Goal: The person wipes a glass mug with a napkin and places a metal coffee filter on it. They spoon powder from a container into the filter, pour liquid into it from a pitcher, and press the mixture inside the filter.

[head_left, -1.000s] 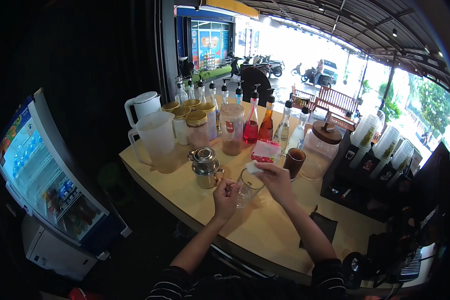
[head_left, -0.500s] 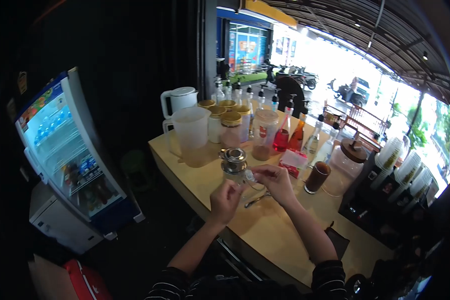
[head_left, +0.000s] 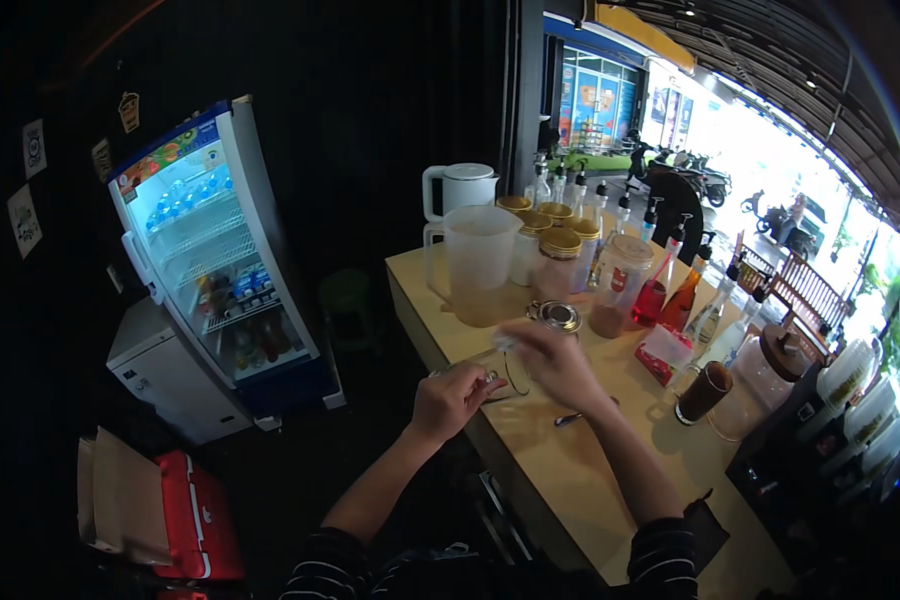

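My left hand (head_left: 450, 400) is closed at the counter's near edge. A small shiny bit shows at its fingertips, too small to name. My right hand (head_left: 555, 365), smeared by motion, is raised just right of it with the fingers pinched. Something small and whitish (head_left: 505, 343) shows at those fingertips, and its kind is unclear. A thin, clear curved edge (head_left: 520, 377) shows between the hands. Behind my right hand stands a metal drip coffee filter (head_left: 554, 316), its lower part hidden. A metal spoon (head_left: 570, 419) lies below my right wrist.
On the wooden counter (head_left: 620, 470) stand a plastic pitcher (head_left: 478, 262), a white kettle (head_left: 468, 188), gold-lidded jars (head_left: 558, 262), syrup bottles (head_left: 682, 304) and a glass of dark drink (head_left: 705, 393). Stacked cups (head_left: 855, 385) are at right. A lit fridge (head_left: 210, 270) stands left.
The view has turned left, so the counter things sit further right. My hands have moved left, away from the drip filter, and my right hand has come up off my left.
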The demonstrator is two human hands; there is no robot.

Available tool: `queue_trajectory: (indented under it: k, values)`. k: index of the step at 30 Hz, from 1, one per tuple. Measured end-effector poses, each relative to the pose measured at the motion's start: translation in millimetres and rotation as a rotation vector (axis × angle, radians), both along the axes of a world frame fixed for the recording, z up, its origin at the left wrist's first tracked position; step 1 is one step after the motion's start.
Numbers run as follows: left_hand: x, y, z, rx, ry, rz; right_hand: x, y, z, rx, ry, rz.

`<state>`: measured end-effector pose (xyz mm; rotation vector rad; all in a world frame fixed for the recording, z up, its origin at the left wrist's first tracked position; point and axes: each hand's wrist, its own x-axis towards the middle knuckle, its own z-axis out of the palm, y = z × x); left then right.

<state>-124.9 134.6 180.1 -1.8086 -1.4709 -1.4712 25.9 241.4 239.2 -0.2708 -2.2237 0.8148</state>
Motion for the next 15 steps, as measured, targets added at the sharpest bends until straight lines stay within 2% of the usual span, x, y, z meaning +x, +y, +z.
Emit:
queue_trajectory:
  k: [1, 3, 6, 8, 11, 12, 14, 15]
  values:
    - [-2.9, -1.1, 4.1, 0.005, -0.02, 0.006, -9.3, -4.1, -2.1, -0.002, 0.004, 0.009]
    - [-6.9, -7.8, 9.3, 0.015, -0.024, 0.038, -25.7, -12.7, -7.9, 0.154, 0.024, 0.083]
    - [-13.4, -17.3, 5.0, -0.015, -0.086, 0.099, -39.4, -16.7, -12.9, 0.103, 0.074, 0.107]
    - [-19.4, -18.7, 0.7, -0.067, -0.284, 0.076, -45.7, -17.9, -17.6, 0.11, 0.123, 0.126]
    - [-26.7, -25.6, -2.1, -0.184, -0.385, 0.012, -48.1, -18.5, -20.6, 0.1, 0.113, 0.124]
    - [-30.3, -26.0, -3.4, -0.182, -0.387, 0.017, -48.0, -17.0, -20.2, 0.05, 0.123, 0.055]
    - [-39.3, -21.9, -6.9, -0.156, -0.769, -0.108, -45.1, -16.5, -14.6, 0.024, 0.124, -0.056]
    - [-43.1, -20.8, -7.8, -0.155, -0.77, -0.107, -47.9, -18.2, -15.7, 0.024, 0.123, -0.055]
